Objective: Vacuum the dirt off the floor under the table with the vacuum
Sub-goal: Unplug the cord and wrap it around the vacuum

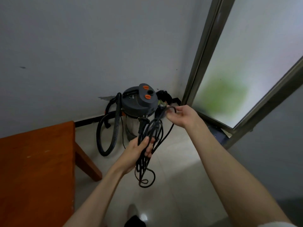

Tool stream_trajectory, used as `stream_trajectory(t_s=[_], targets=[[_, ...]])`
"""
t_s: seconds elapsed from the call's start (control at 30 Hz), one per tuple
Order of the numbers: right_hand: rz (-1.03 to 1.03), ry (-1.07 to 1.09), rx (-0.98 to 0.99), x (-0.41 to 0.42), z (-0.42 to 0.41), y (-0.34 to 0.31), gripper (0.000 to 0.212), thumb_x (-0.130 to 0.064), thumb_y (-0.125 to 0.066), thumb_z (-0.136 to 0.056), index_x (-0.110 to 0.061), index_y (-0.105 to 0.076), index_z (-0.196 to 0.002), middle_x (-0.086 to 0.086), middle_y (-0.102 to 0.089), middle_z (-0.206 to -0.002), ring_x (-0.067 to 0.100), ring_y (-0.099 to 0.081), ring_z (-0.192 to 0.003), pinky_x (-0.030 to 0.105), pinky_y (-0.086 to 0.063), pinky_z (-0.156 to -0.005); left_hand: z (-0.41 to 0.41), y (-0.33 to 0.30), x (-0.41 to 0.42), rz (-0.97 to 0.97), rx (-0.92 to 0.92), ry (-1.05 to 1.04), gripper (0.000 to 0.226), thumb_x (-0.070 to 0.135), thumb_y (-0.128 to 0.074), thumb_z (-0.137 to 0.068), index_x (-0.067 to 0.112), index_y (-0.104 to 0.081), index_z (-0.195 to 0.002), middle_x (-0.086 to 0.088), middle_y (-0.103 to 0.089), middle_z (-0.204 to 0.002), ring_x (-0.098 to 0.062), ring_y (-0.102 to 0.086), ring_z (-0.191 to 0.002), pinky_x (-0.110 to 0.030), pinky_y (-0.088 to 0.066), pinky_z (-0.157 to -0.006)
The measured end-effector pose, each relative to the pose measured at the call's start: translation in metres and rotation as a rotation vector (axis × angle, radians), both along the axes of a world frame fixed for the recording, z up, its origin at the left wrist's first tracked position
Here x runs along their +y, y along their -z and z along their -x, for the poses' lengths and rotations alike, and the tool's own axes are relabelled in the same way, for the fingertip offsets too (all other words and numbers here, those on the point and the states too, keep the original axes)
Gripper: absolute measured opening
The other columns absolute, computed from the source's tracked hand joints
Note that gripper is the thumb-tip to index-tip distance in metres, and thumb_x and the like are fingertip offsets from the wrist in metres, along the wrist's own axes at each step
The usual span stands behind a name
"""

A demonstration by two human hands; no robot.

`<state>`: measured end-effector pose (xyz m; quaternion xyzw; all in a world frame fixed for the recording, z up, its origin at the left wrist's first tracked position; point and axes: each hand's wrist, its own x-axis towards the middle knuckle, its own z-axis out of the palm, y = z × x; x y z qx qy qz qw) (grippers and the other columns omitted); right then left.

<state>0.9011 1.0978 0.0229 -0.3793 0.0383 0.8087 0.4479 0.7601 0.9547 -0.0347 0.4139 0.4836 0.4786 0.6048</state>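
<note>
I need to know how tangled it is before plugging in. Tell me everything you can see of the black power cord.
The power cord is thin, black and rubbery-looking, gathered in loose uneven loops. The left hand grips the bundle around its middle, so loops hang below toward the pale floor tiles. The right hand pinches one strand, lifted off to the side. A plug end seems to stick up near the vacuum. No tight knot is visible.

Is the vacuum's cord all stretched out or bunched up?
Bunched up: the cord hangs in loops from the left hand.

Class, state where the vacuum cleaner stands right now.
The vacuum cleaner stands in the room's corner, beyond the wooden table, left of the window frame.
</note>
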Motion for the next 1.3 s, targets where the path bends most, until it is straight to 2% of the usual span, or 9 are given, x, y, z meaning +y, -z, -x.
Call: stream_trajectory(t_s=[0.17,0.3,0.47,0.6,0.73,0.9,1.03,1.2,1.3], targets=[[-0.401,-0.393,-0.539,0.006,0.018,0.033,0.026,-0.02,-0.04,-0.102,-0.003,-0.059,-0.095,0.012,-0.065,-0.086,0.021,-0.064,-0.079,0.029,-0.054,-0.075,0.037,-0.01,0.066,0.015,-0.287,-0.065,0.019,0.022,-0.04,-0.095,0.006,-0.048,-0.089,0.005,-0.04,-0.054,-0.005,-0.035,-0.044,-0.016,-0.033,-0.043],[-0.625,-0.721,-0.845,0.003,0.041,0.076,0.017,-0.014,-0.047,-0.097,-0.007,-0.061,-0.091,0.009,-0.065,-0.089,0.017,-0.064,-0.082,0.03,-0.053,-0.082,0.062,-0.03,0.12,-0.002,-0.479,-0.118,0.026,0.02,-0.03,-0.101,0.008,-0.047,-0.085,0.007,-0.035,-0.049,-0.002,-0.031,-0.036,-0.013,-0.028,-0.036],[-0.692,-0.924,-0.805,0.033,0.068,0.113,0.026,0.003,-0.057,-0.089,-0.013,-0.054,-0.109,0.002,-0.057,-0.107,0.015,-0.053,-0.108,0.019,-0.044,-0.091,0.089,-0.061,0.184,-0.051,-0.526,-0.067,0.027,0.021,-0.029,-0.101,0.009,-0.047,-0.084,0.008,-0.034,-0.047,0.0,-0.028,-0.033,-0.012,-0.025,-0.032],[-0.694,-1.056,-0.913,0.061,0.078,0.137,0.018,-0.006,-0.06,-0.09,-0.016,-0.062,-0.075,-0.001,-0.062,-0.08,0.016,-0.058,-0.086,0.028,-0.048,-0.093,0.114,-0.089,0.22,-0.098,-0.601,-0.086,0.028,0.025,-0.029,-0.099,0.011,-0.047,-0.082,0.01,-0.035,-0.046,0.002,-0.028,-0.031,-0.01,-0.024,-0.031],[-0.609,-1.136,-1.228,0.09,0.06,0.168,0.035,-0.01,-0.052,-0.095,-0.018,-0.06,-0.062,0.004,-0.066,-0.081,0.021,-0.062,-0.09,0.016,-0.046,-0.078,0.145,-0.111,0.241,-0.133,-0.749,-0.133,0.02,0.027,-0.037,-0.091,0.012,-0.046,-0.081,0.009,-0.036,-0.044,-0.002,-0.031,-0.029,-0.01,-0.026,-0.03],[-0.538,-1.256,-1.483,0.132,0.027,0.196,0.012,-0.011,-0.055,-0.092,-0.014,-0.061,-0.081,0.006,-0.061,-0.09,0.018,-0.056,-0.087,0.021,-0.04,-0.072,0.18,-0.124,0.257,-0.188,-0.83,-0.221,0.019,0.025,-0.041,-0.091,0.012,-0.049,-0.08,0.008,-0.037,-0.046,-0.004,-0.033,-0.029,-0.012,-0.027,-0.03],[-0.533,-1.215,-1.573,0.168,0.011,0.199,0.019,-0.019,-0.049,-0.097,-0.01,-0.057,-0.083,0.013,-0.063,-0.09,0.024,-0.056,-0.079,0.025,-0.04,-0.068,0.196,-0.119,0.273,-0.195,-0.735,-0.373,0.025,0.026,-0.037,-0.096,0.013,-0.049,-0.077,0.008,-0.036,-0.046,-0.004,-0.031,-0.03,-0.012,-0.025,-0.031],[-0.454,-1.507,-1.662,0.206,0.012,0.178,0.036,-0.035,-0.032,-0.103,-0.008,-0.056,-0.096,0.005,-0.061,-0.069,0.016,-0.06,-0.057,0.028,-0.052,-0.063,0.187,-0.096,0.296,-0.149,-0.318,-0.551,0.028,0.024,-0.032,-0.102,0.015,-0.045,-0.079,0.009,-0.036,-0.047,-0.002,-0.027,-0.034,-0.014,-0.023,-0.034],[-0.144,-1.213,-0.999,0.231,0.035,0.141,0.05,-0.034,-0.034,-0.103,-0.013,-0.044,-0.059,0.0,-0.04,-0.043,0.011,-0.038,-0.032,0.023,-0.036,-0.038,0.173,-0.07,0.306,-0.098,0.042,-0.561,0.026,0.022,-0.032,-0.103,0.013,-0.046,-0.083,0.006,-0.042,-0.054,-0.005,-0.033,-0.039,-0.017,-0.029,-0.04]])
